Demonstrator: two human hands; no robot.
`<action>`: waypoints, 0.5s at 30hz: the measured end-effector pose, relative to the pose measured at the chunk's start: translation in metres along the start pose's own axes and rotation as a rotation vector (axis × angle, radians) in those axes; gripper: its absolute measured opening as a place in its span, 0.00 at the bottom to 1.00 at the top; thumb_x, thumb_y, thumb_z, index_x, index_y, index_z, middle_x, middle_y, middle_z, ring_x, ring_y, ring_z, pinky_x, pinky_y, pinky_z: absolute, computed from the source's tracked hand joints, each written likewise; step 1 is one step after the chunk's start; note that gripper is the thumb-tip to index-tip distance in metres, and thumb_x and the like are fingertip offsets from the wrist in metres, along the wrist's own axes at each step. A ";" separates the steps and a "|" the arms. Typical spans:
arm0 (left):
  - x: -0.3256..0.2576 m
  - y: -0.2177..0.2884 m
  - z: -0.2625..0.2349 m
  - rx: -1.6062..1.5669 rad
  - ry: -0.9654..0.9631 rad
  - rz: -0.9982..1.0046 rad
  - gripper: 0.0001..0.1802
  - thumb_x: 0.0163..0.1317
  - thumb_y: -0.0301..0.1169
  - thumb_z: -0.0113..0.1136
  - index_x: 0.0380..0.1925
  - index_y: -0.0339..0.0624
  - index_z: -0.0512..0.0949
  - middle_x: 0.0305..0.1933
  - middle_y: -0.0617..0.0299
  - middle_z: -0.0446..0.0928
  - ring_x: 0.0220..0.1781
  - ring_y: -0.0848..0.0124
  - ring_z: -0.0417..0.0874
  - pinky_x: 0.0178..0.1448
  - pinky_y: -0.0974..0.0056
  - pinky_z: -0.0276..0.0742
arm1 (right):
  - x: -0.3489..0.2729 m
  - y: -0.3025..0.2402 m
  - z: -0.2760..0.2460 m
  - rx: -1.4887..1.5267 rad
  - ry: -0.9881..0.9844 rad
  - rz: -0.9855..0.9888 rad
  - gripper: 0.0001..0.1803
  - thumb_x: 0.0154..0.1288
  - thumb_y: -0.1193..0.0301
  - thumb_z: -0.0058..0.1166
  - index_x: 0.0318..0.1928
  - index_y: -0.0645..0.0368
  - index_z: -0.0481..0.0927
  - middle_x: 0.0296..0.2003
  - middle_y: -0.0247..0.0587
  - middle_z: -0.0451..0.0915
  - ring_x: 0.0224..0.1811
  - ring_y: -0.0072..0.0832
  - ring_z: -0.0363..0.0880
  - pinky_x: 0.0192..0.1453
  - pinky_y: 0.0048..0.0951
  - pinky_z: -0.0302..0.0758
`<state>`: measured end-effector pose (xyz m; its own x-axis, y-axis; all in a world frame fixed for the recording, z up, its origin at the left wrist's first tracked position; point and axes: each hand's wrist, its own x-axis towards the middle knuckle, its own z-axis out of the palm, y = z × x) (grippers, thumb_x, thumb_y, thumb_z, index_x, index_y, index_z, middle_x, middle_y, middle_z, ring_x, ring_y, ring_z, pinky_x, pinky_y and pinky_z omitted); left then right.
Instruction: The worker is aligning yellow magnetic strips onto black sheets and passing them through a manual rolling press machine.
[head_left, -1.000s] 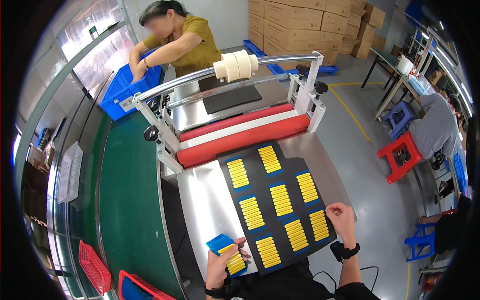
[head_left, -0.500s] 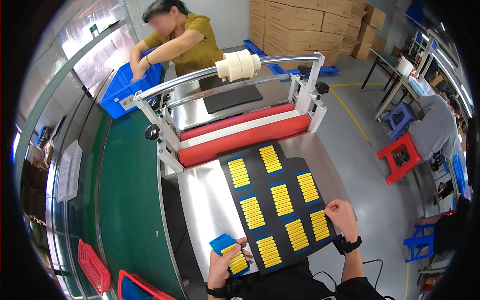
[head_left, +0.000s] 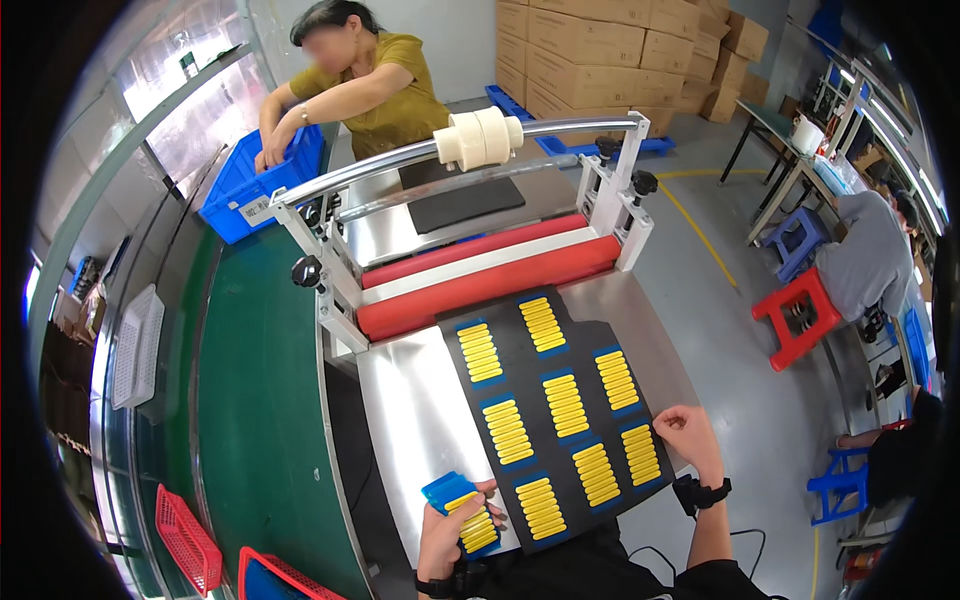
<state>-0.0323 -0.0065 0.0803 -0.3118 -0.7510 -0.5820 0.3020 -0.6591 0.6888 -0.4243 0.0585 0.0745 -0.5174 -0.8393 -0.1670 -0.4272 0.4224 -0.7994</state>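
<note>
My left hand (head_left: 438, 540) grips a small stack of blue cards with yellow ribbed strips (head_left: 476, 523) at the near left corner of a black mat (head_left: 525, 372). Several similar cards lie on the mat in slanted rows, among them a card at the right edge (head_left: 641, 455). Beside that card my right hand (head_left: 690, 436) is closed, thumb and fingertips pressed together; whether anything is between them cannot be made out. The mat rests on a metal plate (head_left: 400, 400), its far end close to a red roller (head_left: 490, 288).
The roller frame has a cream collar (head_left: 478, 138) on its top bar. A green bench (head_left: 260, 400) on the left holds a blue bin (head_left: 240, 205), where a co-worker's hands reach in, and red baskets (head_left: 188, 540). Stools, including a red one (head_left: 797, 315), stand right.
My right hand has shifted slightly right, just off the mat's edge, its fingers more curled. The left hand keeps its stack. The co-worker's hands have moved a little in the blue bin.
</note>
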 end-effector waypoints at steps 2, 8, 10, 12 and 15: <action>0.003 -0.005 -0.002 0.003 -0.021 -0.016 0.11 0.65 0.23 0.64 0.46 0.29 0.82 0.51 0.46 0.84 0.37 0.60 0.89 0.43 0.57 0.87 | -0.002 0.002 0.000 -0.040 0.019 -0.033 0.08 0.57 0.74 0.65 0.33 0.68 0.86 0.24 0.38 0.85 0.26 0.20 0.80 0.36 0.23 0.76; -0.001 -0.002 -0.005 0.043 -0.022 -0.054 0.12 0.66 0.23 0.64 0.47 0.29 0.82 0.51 0.48 0.85 0.38 0.61 0.89 0.44 0.57 0.88 | -0.006 -0.005 -0.003 -0.027 0.002 0.000 0.07 0.57 0.75 0.64 0.32 0.69 0.86 0.24 0.34 0.84 0.26 0.17 0.78 0.35 0.20 0.75; 0.000 -0.002 -0.005 0.054 -0.012 -0.046 0.12 0.66 0.24 0.64 0.47 0.29 0.82 0.50 0.48 0.85 0.38 0.61 0.90 0.44 0.57 0.88 | -0.005 -0.006 -0.003 -0.037 -0.010 0.003 0.07 0.57 0.75 0.64 0.32 0.69 0.86 0.23 0.34 0.83 0.26 0.17 0.78 0.35 0.20 0.75; 0.000 -0.002 -0.005 0.054 -0.011 -0.046 0.12 0.66 0.24 0.64 0.47 0.30 0.82 0.50 0.48 0.85 0.38 0.61 0.90 0.44 0.58 0.88 | -0.005 -0.009 -0.004 -0.068 -0.009 -0.005 0.08 0.56 0.74 0.65 0.32 0.69 0.86 0.23 0.38 0.84 0.26 0.20 0.80 0.35 0.22 0.76; 0.001 0.002 -0.005 0.077 -0.012 -0.067 0.13 0.66 0.26 0.66 0.47 0.31 0.82 0.48 0.48 0.86 0.38 0.61 0.90 0.44 0.57 0.88 | -0.004 -0.009 -0.006 -0.101 -0.004 -0.010 0.10 0.56 0.72 0.66 0.32 0.69 0.86 0.24 0.42 0.85 0.26 0.24 0.82 0.36 0.24 0.77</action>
<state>-0.0278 -0.0086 0.0794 -0.3395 -0.7045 -0.6232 0.2102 -0.7026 0.6798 -0.4226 0.0603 0.0863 -0.5098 -0.8449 -0.1619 -0.5053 0.4464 -0.7385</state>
